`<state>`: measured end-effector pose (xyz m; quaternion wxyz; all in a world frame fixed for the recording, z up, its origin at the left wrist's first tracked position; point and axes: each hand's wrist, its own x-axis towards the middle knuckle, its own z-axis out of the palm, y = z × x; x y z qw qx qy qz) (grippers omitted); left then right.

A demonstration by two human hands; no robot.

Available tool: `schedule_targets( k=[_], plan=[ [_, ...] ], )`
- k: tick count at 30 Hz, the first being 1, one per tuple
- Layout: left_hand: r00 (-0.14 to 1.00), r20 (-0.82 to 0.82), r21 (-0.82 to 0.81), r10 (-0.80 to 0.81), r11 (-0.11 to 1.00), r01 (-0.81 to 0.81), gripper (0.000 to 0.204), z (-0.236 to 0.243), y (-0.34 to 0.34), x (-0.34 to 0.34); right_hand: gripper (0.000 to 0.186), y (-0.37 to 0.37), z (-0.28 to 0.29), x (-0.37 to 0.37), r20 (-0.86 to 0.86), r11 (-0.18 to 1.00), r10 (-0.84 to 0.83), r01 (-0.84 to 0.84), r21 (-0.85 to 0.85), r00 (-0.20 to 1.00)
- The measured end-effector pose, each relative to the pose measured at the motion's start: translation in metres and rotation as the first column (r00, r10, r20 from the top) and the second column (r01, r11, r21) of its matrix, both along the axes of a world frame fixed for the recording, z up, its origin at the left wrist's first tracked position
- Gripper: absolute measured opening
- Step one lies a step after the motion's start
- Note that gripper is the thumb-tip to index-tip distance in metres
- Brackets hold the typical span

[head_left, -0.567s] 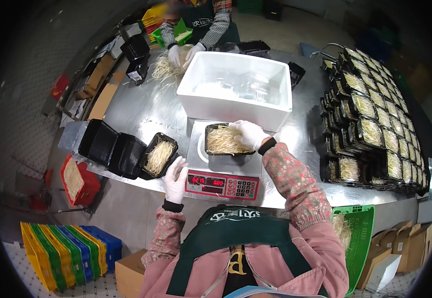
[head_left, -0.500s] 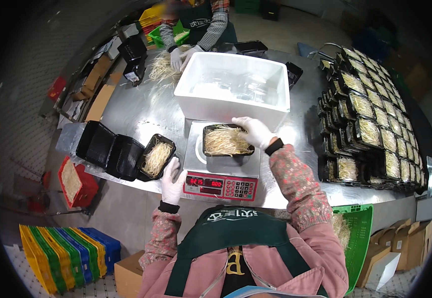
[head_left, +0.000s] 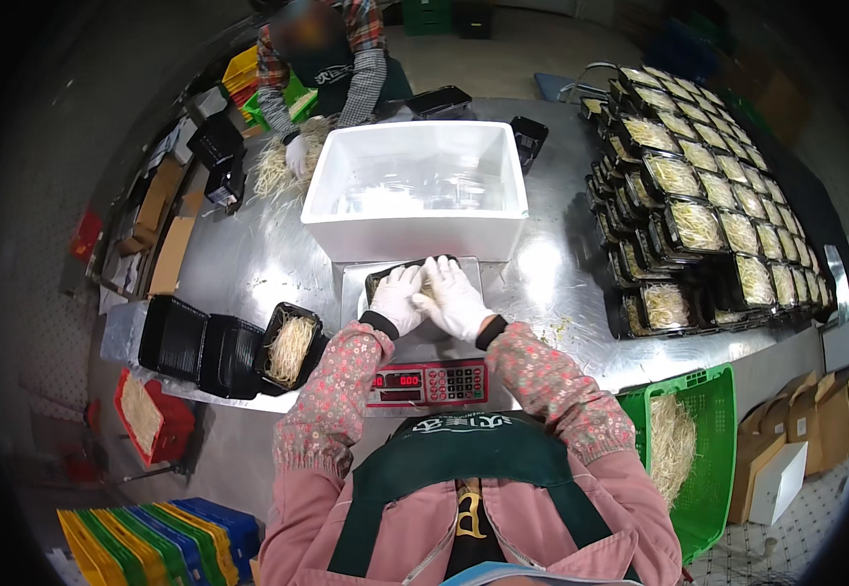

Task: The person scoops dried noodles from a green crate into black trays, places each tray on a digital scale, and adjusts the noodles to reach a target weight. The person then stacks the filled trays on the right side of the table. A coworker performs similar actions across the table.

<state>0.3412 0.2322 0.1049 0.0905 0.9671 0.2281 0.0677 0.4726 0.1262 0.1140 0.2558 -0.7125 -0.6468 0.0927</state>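
My left hand [head_left: 400, 298] and my right hand [head_left: 449, 298], both gloved in white, lie close together over a black plastic tray of sprouts [head_left: 378, 282], fingers stretched out on it and covering most of it. The tray rests on the steel platform of a scale [head_left: 355, 298] with a red keypad panel [head_left: 449, 384], partly hidden by my forearms. Another black tray with sprouts [head_left: 289, 350] stands left of the scale, beside open black containers [head_left: 173, 335]. Directly beyond my hands stands a white foam box [head_left: 413, 236] with shiny clear contents.
Across the steel table [head_left: 551, 234], a co-worker [head_left: 375, 88] has a gloved hand [head_left: 296, 156] in loose sprouts. Several filled trays [head_left: 698, 225] are stacked at right. A green crate of sprouts [head_left: 707, 459] stands lower right, a red crate [head_left: 136, 415] left, stacked coloured crates [head_left: 151, 537] lower left.
My left hand has risen from beside the scale's display onto the tray, joining my right hand, which has shifted over it. The view has shifted; the co-worker leans further left.
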Motion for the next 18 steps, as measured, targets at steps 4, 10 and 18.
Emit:
schedule_targets(
  k=[4, 10, 18],
  plan=[
    [0.993, -0.119, 0.029, 0.012, 1.000, -0.009, 0.062, 0.001, 0.005, 0.013, 0.090, 0.012, -0.010, -0.008, -0.100, 0.993, -0.020, 0.008, -0.119, 0.995],
    [0.996, 0.082, -0.098, -0.025, 0.995, 0.033, 0.082, 0.000, 0.003, -0.010, 0.069, -0.007, 0.035, 0.016, -0.298, 1.000, 0.011, -0.013, -0.006, 0.955],
    [0.889, 0.391, -0.258, 0.236, 0.956, -0.140, 0.081, 0.003, -0.016, -0.067, 0.059, 0.003, 0.004, 0.022, -0.018, 0.969, 0.004, 0.001, 0.246, 1.000]
  ],
)
